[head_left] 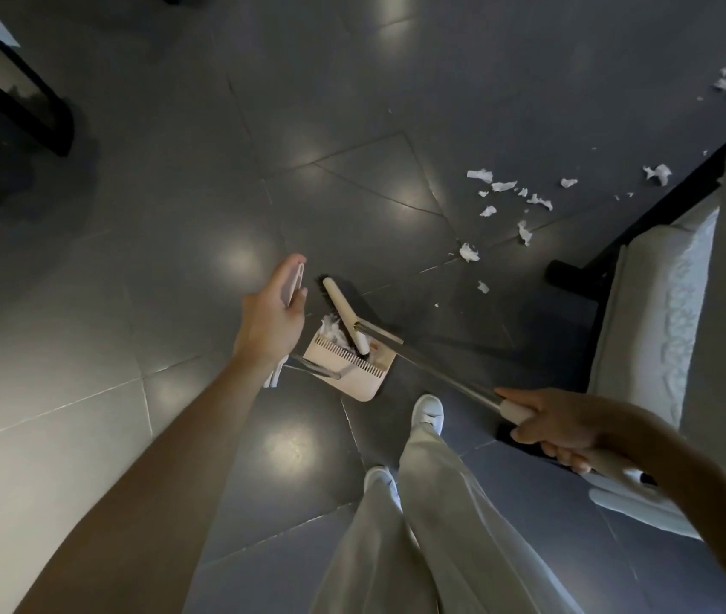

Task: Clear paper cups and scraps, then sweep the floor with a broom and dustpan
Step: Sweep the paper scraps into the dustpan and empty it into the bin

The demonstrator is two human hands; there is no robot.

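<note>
Both sets of fingers are curled: my left hand (270, 319) loosely about the dustpan (352, 378) handle, right hand (560, 427) firmly round the broom (343, 303). Pan rests on the floor (175, 214) with scraps (332, 326) inside; that slack grip could tip it, spilling them out.

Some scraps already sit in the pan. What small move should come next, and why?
Likely swing the cream-headed broom out of the beige plastic dustpan toward the white paper scraps on the dark tiled floor. The right hand grips its handle, the left hand holds the dustpan's, and many scraps lie loose beyond.
</note>
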